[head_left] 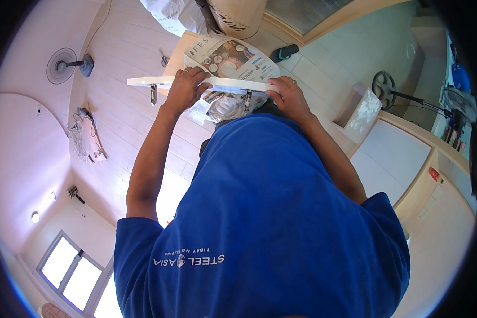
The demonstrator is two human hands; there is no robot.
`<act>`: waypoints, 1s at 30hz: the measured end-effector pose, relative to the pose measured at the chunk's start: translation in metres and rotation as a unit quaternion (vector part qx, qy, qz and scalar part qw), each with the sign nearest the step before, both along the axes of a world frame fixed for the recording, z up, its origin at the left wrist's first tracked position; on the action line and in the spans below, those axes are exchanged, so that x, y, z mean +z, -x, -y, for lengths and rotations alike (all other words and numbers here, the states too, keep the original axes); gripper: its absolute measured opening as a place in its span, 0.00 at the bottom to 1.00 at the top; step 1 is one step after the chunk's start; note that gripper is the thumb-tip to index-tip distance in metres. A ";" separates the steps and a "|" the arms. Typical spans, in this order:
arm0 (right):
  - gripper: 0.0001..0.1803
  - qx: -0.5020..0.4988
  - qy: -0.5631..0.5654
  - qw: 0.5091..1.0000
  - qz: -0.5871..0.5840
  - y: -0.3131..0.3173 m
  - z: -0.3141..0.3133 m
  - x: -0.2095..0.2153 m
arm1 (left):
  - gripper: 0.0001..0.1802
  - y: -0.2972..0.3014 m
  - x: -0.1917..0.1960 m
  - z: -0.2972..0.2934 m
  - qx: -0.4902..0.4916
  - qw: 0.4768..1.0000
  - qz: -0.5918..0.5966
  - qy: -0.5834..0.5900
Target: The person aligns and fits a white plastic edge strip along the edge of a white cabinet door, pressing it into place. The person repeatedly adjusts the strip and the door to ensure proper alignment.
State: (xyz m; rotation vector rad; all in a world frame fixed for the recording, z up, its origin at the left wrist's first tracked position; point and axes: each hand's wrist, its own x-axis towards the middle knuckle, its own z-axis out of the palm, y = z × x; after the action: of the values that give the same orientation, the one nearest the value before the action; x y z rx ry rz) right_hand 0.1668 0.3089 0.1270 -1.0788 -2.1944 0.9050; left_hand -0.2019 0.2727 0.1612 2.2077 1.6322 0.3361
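I see left hand (183,90) fingers curled over the white panel (143,81) edge | right hand (287,95) fingers grasping its other end | panel level, above the newspaper (230,58) on the tabletop | green-black power tool (284,52) just beyond

colourful newspaper (229,58) under white panel (159,81)

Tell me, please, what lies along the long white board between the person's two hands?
In the head view, left hand and right hand grip the long white board; between them sits a metal hinge.
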 end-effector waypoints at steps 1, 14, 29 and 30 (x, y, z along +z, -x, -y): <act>0.16 0.004 -0.005 1.000 -0.004 -0.001 0.003 -0.002 | 0.15 0.000 0.001 0.001 0.003 1.000 0.005 0.012; 0.16 0.005 -0.026 0.999 -0.019 0.001 0.007 -0.002 | 0.13 -0.005 0.006 0.000 0.022 1.000 0.000 0.013; 0.19 0.044 -0.139 0.989 0.021 -0.003 0.003 -0.020 | 0.17 -0.007 -0.012 0.019 -0.027 0.989 -0.075 -0.125; 0.19 0.042 -0.137 0.989 0.024 -0.003 0.002 -0.021 | 0.17 -0.008 -0.013 0.019 -0.024 0.987 -0.088 -0.133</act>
State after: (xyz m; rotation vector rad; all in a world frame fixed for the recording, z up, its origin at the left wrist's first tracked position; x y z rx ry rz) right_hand 0.1701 0.3065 0.1061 -0.8912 -2.3357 0.5931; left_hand -0.1935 0.2542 0.1482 2.5358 1.7044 0.3749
